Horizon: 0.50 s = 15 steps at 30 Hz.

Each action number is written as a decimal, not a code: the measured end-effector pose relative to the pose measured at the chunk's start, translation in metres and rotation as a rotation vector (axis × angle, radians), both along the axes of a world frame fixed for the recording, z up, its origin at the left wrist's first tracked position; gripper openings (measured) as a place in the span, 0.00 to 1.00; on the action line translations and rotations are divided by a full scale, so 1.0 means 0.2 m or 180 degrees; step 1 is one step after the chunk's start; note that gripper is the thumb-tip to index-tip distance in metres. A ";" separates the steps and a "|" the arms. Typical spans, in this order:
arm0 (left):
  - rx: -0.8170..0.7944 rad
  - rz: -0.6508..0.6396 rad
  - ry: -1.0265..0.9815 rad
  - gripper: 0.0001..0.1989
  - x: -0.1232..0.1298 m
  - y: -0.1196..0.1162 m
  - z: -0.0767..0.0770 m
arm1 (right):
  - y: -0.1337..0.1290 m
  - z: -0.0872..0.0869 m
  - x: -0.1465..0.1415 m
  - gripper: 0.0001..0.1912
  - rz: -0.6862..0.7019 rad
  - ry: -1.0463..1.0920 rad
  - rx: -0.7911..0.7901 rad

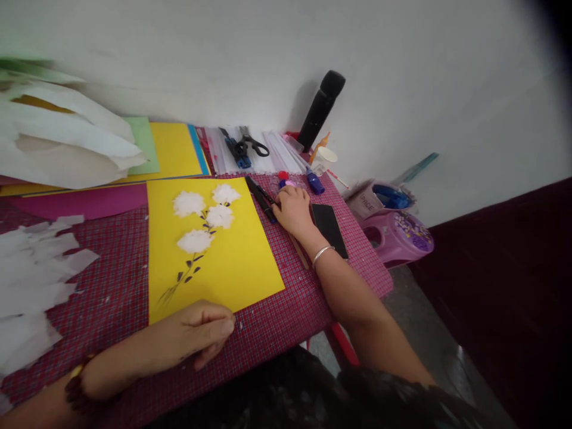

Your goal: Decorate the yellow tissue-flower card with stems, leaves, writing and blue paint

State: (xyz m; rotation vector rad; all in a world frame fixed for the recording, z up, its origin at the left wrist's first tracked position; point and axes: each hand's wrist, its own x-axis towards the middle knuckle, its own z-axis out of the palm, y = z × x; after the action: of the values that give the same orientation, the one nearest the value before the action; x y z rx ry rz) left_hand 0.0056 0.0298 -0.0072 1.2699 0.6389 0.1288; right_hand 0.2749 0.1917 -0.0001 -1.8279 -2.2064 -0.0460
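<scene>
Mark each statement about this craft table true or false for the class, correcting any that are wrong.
1. Four white paper flowers are on the yellow rectangular sheet. True.
2. The left hand grips the black-handled metal scissors. False: they lie near the wall, away from both hands.
3. A thin silver-coloured bangle circles the right wrist. True.
4. The tall black cylindrical bottle lies on its side. False: it stands upright near the wall.
5. The right hand is to the right of the yellow sheet. True.
6. The tablecloth is plain green. False: it is red with a plaid pattern.
</scene>
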 end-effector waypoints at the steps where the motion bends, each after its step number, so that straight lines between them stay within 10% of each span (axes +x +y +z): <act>1: 0.0003 -0.0009 0.0004 0.29 0.00 0.00 0.00 | 0.00 0.00 0.00 0.10 -0.0044 0.0014 0.0020; 8: 0.0060 -0.0018 0.0034 0.28 0.00 -0.01 -0.01 | -0.05 0.11 0.01 0.11 -0.0439 0.0930 0.0370; 15: -0.0420 0.0026 -0.0418 0.25 -0.02 0.01 0.00 | -0.25 0.20 -0.07 0.08 0.0661 0.3264 -0.0552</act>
State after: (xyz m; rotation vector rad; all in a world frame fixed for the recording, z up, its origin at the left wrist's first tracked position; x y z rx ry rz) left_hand 0.0018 0.0318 -0.0074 1.1219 0.5309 0.1724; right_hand 0.2612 0.1418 0.0403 -1.2132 -1.6248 0.9234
